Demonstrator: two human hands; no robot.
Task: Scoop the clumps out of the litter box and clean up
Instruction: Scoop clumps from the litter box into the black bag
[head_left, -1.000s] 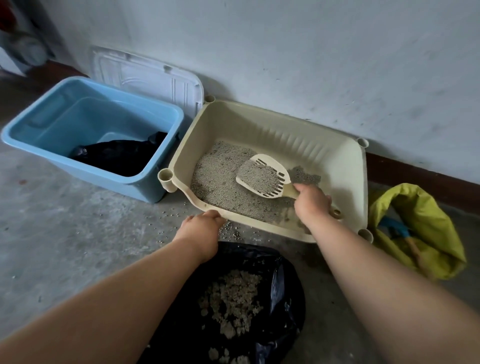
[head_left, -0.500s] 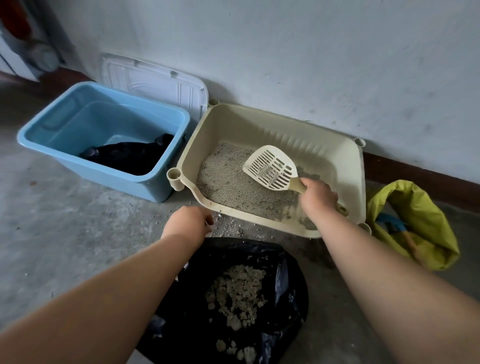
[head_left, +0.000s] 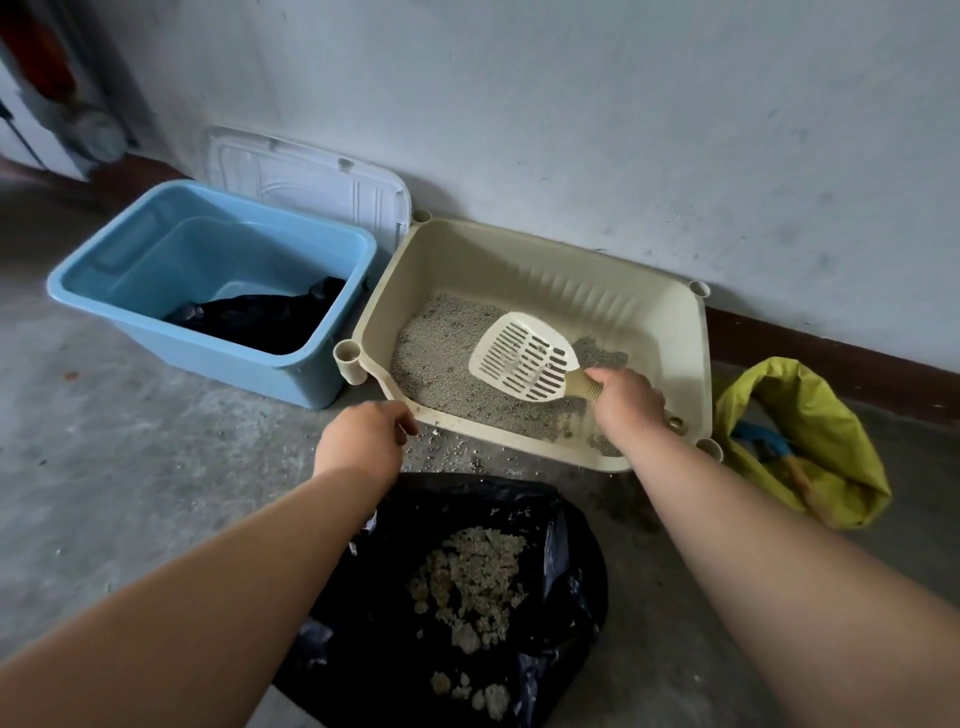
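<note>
The right hand (head_left: 626, 402) grips the scoop (head_left: 524, 364) by its handle. The scoop is tilted over the litter (head_left: 441, 364) in the box (head_left: 571, 280). The left hand (head_left: 363, 441) is just beside the box's front rim, fingers loosely curled, holding nothing. Clumps (head_left: 472, 577) lie in the black bag (head_left: 571, 571).

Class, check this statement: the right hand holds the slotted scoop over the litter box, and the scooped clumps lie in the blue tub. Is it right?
Not quite. The head view shows the clumps in the black bag on the floor, not the blue tub. The right hand does hold the scoop over the litter box.
</note>
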